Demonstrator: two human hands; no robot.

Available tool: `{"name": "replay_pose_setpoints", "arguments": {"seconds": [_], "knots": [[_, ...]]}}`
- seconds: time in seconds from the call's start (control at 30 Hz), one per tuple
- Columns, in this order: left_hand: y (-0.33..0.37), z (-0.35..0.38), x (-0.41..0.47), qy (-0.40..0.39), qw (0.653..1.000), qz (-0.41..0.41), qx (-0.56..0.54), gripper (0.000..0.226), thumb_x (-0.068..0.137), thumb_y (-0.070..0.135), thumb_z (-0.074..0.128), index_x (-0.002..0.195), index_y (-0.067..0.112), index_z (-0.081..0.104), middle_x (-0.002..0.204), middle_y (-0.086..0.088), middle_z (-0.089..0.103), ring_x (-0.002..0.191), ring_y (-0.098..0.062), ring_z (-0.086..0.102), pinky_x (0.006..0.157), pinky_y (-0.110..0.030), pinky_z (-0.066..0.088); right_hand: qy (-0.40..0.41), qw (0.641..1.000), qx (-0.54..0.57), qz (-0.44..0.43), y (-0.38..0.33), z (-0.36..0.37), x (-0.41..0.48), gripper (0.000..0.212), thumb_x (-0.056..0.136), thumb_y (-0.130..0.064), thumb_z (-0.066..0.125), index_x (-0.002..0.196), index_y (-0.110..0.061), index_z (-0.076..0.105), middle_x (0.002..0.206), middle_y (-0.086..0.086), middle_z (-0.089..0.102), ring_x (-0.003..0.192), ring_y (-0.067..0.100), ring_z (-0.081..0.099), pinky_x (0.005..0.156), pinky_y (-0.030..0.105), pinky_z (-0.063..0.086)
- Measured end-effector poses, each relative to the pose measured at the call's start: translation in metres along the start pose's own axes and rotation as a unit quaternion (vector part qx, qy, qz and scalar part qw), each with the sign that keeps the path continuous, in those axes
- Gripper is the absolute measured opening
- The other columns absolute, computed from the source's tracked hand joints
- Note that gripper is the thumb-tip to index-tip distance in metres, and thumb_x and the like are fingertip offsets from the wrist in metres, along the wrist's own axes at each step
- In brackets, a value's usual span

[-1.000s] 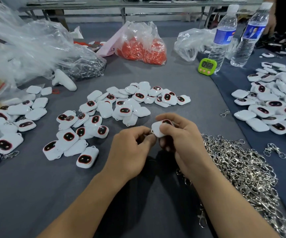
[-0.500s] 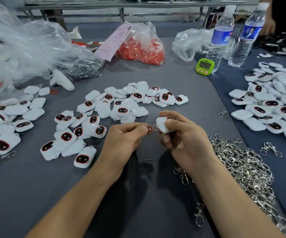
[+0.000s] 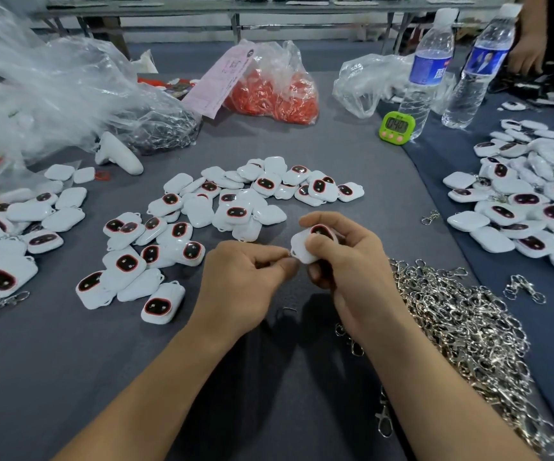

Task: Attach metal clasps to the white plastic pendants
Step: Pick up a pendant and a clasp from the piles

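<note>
Just ahead of the gripped pendant (image 3: 299, 249), loose pendants (image 3: 235, 209); rightward, clasp heap (image 3: 461, 327).

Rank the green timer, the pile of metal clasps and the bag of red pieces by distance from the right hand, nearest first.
1. The pile of metal clasps, just beside the right hand.
2. The green timer, well ahead.
3. The bag of red pieces, farthest back, leftward.
</note>
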State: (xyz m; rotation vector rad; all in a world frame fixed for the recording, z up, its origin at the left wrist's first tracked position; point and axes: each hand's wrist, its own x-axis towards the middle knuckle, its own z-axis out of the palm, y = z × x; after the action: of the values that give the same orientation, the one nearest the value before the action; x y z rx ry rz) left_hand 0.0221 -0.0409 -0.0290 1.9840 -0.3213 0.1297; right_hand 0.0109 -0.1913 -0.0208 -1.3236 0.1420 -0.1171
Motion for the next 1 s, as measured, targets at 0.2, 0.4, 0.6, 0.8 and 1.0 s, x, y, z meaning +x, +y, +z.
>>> {"name": "replay_pose_setpoints", "arguments": {"seconds": [0.2, 0.4, 0.6, 0.8, 1.0], "knots": [[-0.003, 0.001, 0.003, 0.018, 0.890, 0.219, 0.399, 0.020, 0.069, 0.025, 0.057, 0.051, 0.018, 0.060, 0.044, -0.002, 0.055, 0.043, -0.028, 0.049, 0.059, -0.034, 0.021, 0.022, 0.931, -0.316, -0.180, 0.011, 0.008, -0.009, 0.029, 0.079, -0.008, 0.074, 0.093, -0.033, 0.075, 0.069, -0.007, 0.066, 0.058, 0.007, 0.060, 0.059, 0.011, 0.045], [-0.001, 0.001, 0.004, -0.035, 0.999, -0.031, 0.007, 0.009, 0.086, 0.030, 0.073, 0.081, 0.035, 0.079, 0.052, 0.008, 0.058, 0.048, -0.007, 0.044, 0.048, -0.020, 0.035, 0.031, 0.999, -0.030, -0.002, -0.001, 0.004, 0.000, 0.028, 0.089, 0.007, 0.058, 0.096, -0.015, 0.075, 0.062, 0.001, 0.065, 0.043, 0.015, 0.050, 0.039, 0.021, 0.037], [0.008, -0.001, 0.004, -0.079, 0.984, -0.114, -0.111, 0.018, 0.088, 0.013, 0.071, 0.072, 0.006, 0.077, 0.045, 0.001, 0.040, 0.043, -0.012, 0.030, 0.047, -0.028, 0.027, 0.024, 0.998, 0.037, 0.043, -0.003, 0.002, 0.001, 0.028, 0.088, 0.008, 0.057, 0.095, -0.013, 0.075, 0.060, 0.001, 0.062, 0.040, 0.014, 0.046, 0.038, 0.020, 0.032], [0.012, 0.002, 0.001, -0.036, 0.889, 0.085, 0.449, 0.032, 0.085, 0.038, 0.054, 0.065, 0.015, 0.061, 0.062, -0.006, 0.059, 0.065, -0.028, 0.059, 0.055, -0.033, 0.031, 0.052, 0.950, -0.275, -0.138, 0.005, 0.013, -0.010, 0.029, 0.081, -0.006, 0.068, 0.090, -0.032, 0.075, 0.067, -0.004, 0.067, 0.055, 0.010, 0.057, 0.054, 0.016, 0.046], [0.000, 0.006, -0.003, 0.071, 0.932, 0.071, 0.349, 0.010, 0.084, 0.040, 0.069, 0.081, 0.032, 0.075, 0.067, 0.008, 0.070, 0.064, -0.022, 0.054, 0.065, -0.029, 0.024, 0.033, 0.961, -0.273, -0.032, -0.002, -0.002, 0.002, 0.025, 0.083, -0.009, 0.068, 0.092, -0.031, 0.076, 0.074, -0.007, 0.072, 0.054, 0.011, 0.061, 0.060, 0.026, 0.052]]}}
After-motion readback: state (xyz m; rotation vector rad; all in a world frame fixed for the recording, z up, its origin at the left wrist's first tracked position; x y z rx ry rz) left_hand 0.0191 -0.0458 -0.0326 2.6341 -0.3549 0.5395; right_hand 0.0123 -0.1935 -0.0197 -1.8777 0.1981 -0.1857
